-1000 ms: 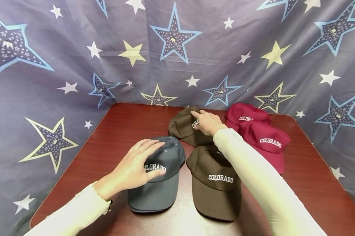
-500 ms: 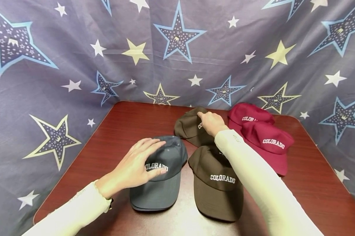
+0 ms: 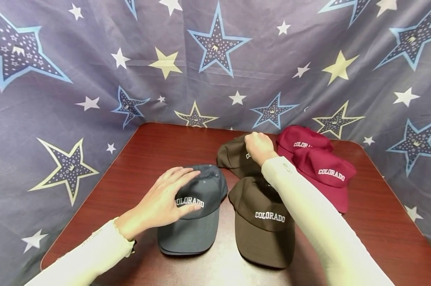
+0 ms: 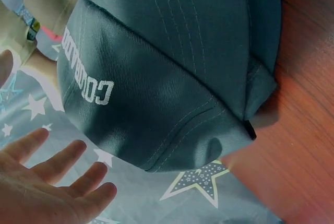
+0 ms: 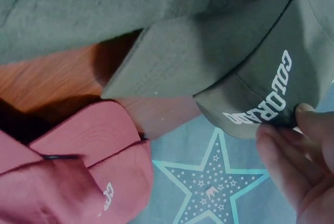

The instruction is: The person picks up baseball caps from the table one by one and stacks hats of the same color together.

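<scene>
My left hand (image 3: pixel 162 198) hovers over the left side of a slate-blue cap (image 3: pixel 194 234) with white COLORADO lettering. In the left wrist view, this hand's fingers (image 4: pixel 65 158) are spread and apart from the cap, and a second matching brim (image 4: pixel 265 15) shows under the first. At the back, my right hand (image 3: pixel 259 147) pinches the crown of a brown cap (image 3: pixel 233 155). Up close in the right wrist view, thumb and fingers (image 5: pixel 284 166) grip that cap (image 5: pixel 250 72) beside its lettering. The hand covers part of the lettering in the head view.
Another brown cap (image 3: pixel 265 242) lies in front, partly under the right sleeve (image 3: pixel 308 202). Two overlapping red caps, the rear one (image 3: pixel 301 135) and the front one (image 3: pixel 323 165), sit at the right. A star-patterned cloth (image 3: pixel 187 91) hangs behind the reddish wooden table (image 3: pixel 129 159).
My right hand's fingers have curled in on the rear brown cap. That cap has shifted slightly to the right with the hand. The left hand stays over the blue cap.
</scene>
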`<state>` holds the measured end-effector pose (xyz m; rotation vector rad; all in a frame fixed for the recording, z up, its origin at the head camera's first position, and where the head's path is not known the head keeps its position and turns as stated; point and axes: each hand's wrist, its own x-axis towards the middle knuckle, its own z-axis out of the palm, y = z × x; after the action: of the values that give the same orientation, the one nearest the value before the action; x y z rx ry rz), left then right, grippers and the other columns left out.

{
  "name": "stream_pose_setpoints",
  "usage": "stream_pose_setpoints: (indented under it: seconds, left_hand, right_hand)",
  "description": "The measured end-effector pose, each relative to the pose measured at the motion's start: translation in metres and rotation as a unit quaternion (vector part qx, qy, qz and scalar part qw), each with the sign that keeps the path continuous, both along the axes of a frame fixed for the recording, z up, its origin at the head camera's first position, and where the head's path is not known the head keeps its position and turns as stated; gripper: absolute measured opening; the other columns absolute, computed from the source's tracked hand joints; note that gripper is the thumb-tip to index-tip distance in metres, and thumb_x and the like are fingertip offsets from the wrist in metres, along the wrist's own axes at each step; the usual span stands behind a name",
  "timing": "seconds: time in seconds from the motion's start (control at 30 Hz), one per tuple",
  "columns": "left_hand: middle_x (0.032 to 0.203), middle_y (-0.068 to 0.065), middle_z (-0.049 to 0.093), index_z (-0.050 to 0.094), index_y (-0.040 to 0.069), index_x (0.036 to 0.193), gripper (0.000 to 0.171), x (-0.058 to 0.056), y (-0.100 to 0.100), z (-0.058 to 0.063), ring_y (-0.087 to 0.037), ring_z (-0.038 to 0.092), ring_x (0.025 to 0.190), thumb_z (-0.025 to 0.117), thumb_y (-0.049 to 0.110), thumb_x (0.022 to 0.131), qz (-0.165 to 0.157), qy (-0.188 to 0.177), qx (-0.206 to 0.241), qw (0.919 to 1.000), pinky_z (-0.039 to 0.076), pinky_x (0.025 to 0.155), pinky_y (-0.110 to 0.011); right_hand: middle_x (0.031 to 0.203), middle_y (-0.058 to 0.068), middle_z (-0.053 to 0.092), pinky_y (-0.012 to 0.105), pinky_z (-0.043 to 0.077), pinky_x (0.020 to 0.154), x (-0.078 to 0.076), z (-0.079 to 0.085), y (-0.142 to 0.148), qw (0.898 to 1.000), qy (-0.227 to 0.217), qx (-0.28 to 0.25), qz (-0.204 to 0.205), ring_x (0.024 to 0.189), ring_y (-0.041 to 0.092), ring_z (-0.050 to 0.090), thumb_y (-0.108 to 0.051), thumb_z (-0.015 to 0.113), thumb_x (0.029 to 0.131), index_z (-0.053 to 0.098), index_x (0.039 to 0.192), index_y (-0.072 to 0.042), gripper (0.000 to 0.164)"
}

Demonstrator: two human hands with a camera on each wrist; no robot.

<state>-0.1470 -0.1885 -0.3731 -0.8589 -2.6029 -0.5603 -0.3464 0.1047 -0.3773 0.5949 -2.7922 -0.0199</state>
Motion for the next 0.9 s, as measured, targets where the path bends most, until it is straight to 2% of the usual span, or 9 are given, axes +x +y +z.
stream_pose_setpoints:
  seconds: [0.2, 0.33, 0.6, 0.9]
  left_hand:
    - [0.137, -0.004, 0.047, 0.044, 0.025, 0.141, 0.079, -0.001, 0.002, -0.002, -0.025, 0.034, 0.130, 0.071, 0.059, 0.075, -0.001, -0.002, -0.001, 1.0000, 0.027, 0.107, -0.050]
    - [0.137, -0.003, 0.047, 0.043, 0.028, 0.142, 0.080, -0.001, 0.002, -0.003, -0.025, 0.034, 0.130, 0.071, 0.060, 0.075, 0.001, -0.002, -0.001, 1.0000, 0.027, 0.107, -0.050]
    - [0.136, -0.003, 0.048, 0.043, 0.026, 0.142, 0.079, -0.002, 0.003, -0.001, -0.024, 0.035, 0.129, 0.072, 0.057, 0.075, -0.003, 0.005, 0.002, 1.0000, 0.027, 0.107, -0.049]
    - [0.138, -0.001, 0.046, 0.041, 0.029, 0.143, 0.080, -0.003, 0.003, -0.001, -0.023, 0.033, 0.130, 0.072, 0.057, 0.075, -0.002, -0.007, -0.004, 1.0000, 0.027, 0.108, -0.049]
  right_hand:
    - [0.086, 0.017, 0.068, 0.052, 0.053, 0.066, 0.001, 0.000, 0.005, 1.000, 0.014, -0.014, 0.000, 0.075, 0.039, 0.062, 0.001, 0.053, 0.084, 0.068, 0.078, -0.005, 0.018]
    - [0.082, 0.017, 0.067, 0.053, 0.053, 0.063, 0.001, 0.004, 0.012, 0.999, 0.043, -0.033, -0.002, 0.072, 0.040, 0.061, 0.001, 0.055, 0.081, 0.067, 0.076, -0.005, 0.015]
    - [0.078, 0.014, 0.064, 0.053, 0.051, 0.056, 0.000, 0.026, 0.024, 0.989, 0.139, -0.055, -0.021, 0.066, 0.039, 0.060, -0.009, 0.057, 0.086, 0.067, 0.076, -0.008, 0.014]
    - [0.073, 0.010, 0.060, 0.053, 0.048, 0.050, 0.009, 0.045, 0.027, 0.984, 0.167, -0.063, -0.021, 0.059, 0.039, 0.057, -0.011, 0.056, 0.085, 0.062, 0.067, -0.010, 0.018]
